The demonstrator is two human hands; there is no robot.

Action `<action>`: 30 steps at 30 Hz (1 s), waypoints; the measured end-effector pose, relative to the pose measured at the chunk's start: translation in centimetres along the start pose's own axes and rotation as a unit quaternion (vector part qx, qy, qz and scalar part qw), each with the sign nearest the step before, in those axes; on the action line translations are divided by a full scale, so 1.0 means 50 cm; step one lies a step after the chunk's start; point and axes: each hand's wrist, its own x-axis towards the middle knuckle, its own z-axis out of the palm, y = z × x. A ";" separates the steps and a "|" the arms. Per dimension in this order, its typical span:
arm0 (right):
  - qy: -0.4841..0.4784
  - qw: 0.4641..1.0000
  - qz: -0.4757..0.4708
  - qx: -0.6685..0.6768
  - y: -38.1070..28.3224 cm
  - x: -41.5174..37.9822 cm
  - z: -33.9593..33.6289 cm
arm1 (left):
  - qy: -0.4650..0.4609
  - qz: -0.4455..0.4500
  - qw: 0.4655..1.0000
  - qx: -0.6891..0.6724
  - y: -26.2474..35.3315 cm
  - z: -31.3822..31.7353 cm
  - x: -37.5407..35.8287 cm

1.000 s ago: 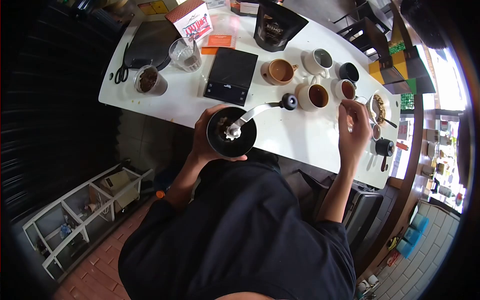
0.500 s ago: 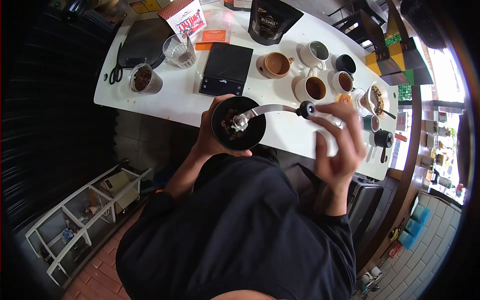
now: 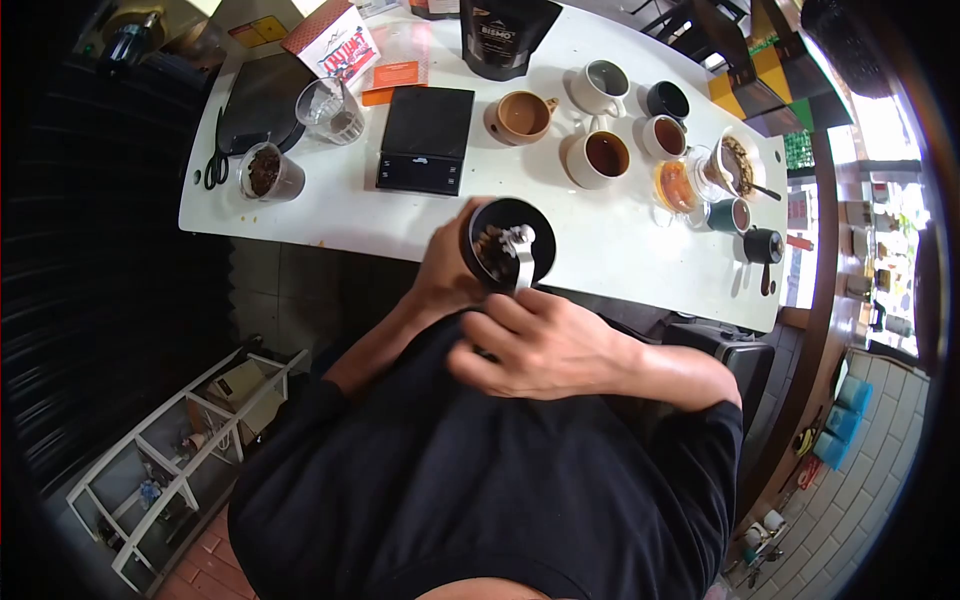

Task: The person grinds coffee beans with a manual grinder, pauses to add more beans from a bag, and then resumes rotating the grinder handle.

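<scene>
My left hand point(image 3: 447, 262) is wrapped round the body of a black hand coffee grinder point(image 3: 543, 240), held over the table's front edge. Coffee beans point(image 3: 492, 250) lie in its open top around the metal centre nut. From there a silver crank point(image 3: 525, 268) points back toward my chest. My right hand point(image 3: 530, 350) is closed over the far end of the crank, and its fingers hide the black knob. Just beyond the grinder, a black digital scale point(image 3: 425, 135) lies flat on the table.
On the white table point(image 3: 340, 215) stand a cup of dark grounds point(image 3: 272, 175), a glass point(image 3: 332, 112), a black coffee bag point(image 3: 505, 40), a brown cup point(image 3: 522, 118), a white cup of dark liquid point(image 3: 598, 155), a glass server point(image 3: 676, 188) and a dripper point(image 3: 735, 165). Scissors point(image 3: 215, 165) lie at the left.
My right hand has swung from the grinder's right side toward my chest, turning the crank with it. Its fingers, loosely spread before, are now closed. The grinder has shifted slightly right in view.
</scene>
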 end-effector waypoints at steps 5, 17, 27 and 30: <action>0.120 0.969 -0.002 0.215 0.050 0.073 0.003 | -0.041 -0.007 0.994 0.100 -0.007 0.008 -0.038; -0.196 0.936 0.218 -0.194 0.400 0.092 0.331 | 0.050 0.034 0.997 0.043 -0.039 -0.026 -0.114; -0.235 0.891 0.292 -0.255 0.402 0.111 0.409 | 0.093 0.037 0.995 0.025 -0.036 -0.049 -0.133; -0.243 0.890 0.285 -0.261 0.388 0.105 0.403 | 0.086 0.088 0.991 0.055 -0.039 -0.058 -0.126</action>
